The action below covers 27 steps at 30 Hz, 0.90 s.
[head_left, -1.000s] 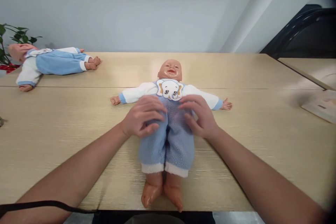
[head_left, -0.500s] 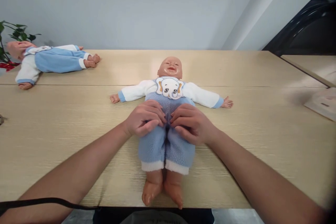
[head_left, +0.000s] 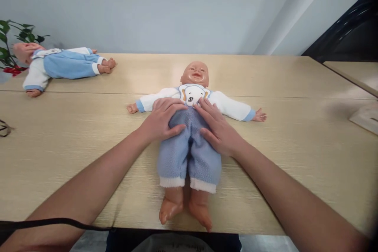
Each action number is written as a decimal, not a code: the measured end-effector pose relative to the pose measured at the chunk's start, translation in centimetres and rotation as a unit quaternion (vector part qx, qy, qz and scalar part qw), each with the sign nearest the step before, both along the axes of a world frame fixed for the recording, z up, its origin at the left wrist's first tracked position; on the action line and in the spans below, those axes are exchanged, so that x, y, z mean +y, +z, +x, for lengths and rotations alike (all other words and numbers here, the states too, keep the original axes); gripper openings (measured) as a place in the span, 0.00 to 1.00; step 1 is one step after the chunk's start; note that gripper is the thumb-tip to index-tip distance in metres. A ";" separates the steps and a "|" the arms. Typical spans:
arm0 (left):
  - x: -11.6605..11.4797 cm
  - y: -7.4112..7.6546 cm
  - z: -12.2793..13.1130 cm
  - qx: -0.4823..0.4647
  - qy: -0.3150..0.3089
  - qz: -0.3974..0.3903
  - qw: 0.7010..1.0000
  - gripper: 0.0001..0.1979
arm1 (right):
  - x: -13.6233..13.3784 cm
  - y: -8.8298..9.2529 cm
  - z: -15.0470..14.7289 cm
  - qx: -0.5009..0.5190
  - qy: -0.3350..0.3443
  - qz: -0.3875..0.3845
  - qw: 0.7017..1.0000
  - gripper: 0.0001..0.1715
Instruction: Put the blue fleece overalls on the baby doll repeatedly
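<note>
The left hand [head_left: 163,120] and right hand [head_left: 218,130] rest palm-down, fingers extended and thumbs apart, on opposite sides of the doll [head_left: 174,157]; neither grips. Right fingertips overlap the elephant patch [head_left: 191,93]. The doll lies face-up mid-worktop [head_left: 295,138], feet toward the near edge. A cable [head_left: 59,222] passes in front of the left forearm. A second doll [head_left: 69,63] lies far left, near a plant [head_left: 25,33].

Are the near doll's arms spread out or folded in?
Spread out. The near doll has both white sleeves stretched out sideways across the table.
</note>
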<state>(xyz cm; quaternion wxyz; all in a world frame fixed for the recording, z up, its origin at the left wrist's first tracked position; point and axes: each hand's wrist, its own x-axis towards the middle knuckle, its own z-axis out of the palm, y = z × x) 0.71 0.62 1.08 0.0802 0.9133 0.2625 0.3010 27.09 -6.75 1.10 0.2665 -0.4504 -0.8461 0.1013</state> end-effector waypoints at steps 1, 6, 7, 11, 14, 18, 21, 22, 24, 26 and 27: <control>0.3 -0.2 -0.3 0.010 0.022 0.007 1.000 0.29 | 0.3 -0.3 0.5 0.003 -0.020 0.002 1.000 0.40; 3.0 -1.2 -2.5 0.114 0.153 -0.016 0.982 0.34 | 2.4 -1.6 3.6 -0.061 -0.152 -0.027 0.986 0.43; 3.5 -1.3 -3.1 0.137 0.165 -0.023 0.976 0.34 | 2.6 -1.7 4.1 -0.079 -0.173 -0.028 0.981 0.42; 5.8 -1.6 -5.7 0.182 0.204 -0.033 0.961 0.33 | 2.9 -1.9 5.9 -0.123 -0.242 0.007 0.962 0.39; 6.9 -1.9 -7.4 0.187 0.215 -0.055 0.957 0.31 | 2.8 -1.8 7.3 -0.144 -0.295 0.031 0.944 0.36; 7.2 -2.1 -8.0 0.151 0.222 -0.060 0.962 0.30 | 2.8 -1.3 8.6 -0.148 -0.344 0.021 0.927 0.34; 6.5 -1.9 -6.8 0.125 0.218 -0.031 0.968 0.31 | 2.1 0.1 7.5 -0.124 -0.316 0.078 0.938 0.34; 6.1 -1.9 -6.2 0.121 0.216 -0.024 0.969 0.31 | 1.6 0.7 6.6 -0.112 -0.270 0.097 0.951 0.35; 5.6 -2.1 -5.1 0.127 0.212 -0.021 0.969 0.30 | 0.3 2.0 4.2 -0.087 -0.110 0.093 0.986 0.36; 5.2 -2.5 -4.2 0.118 0.217 -0.019 0.969 0.30 | -1.0 2.9 1.5 -0.062 0.062 0.070 0.994 0.37; 5.2 -2.7 -3.9 0.112 0.212 -0.019 0.971 0.30 | -1.6 3.1 0.2 -0.053 0.117 0.058 0.990 0.38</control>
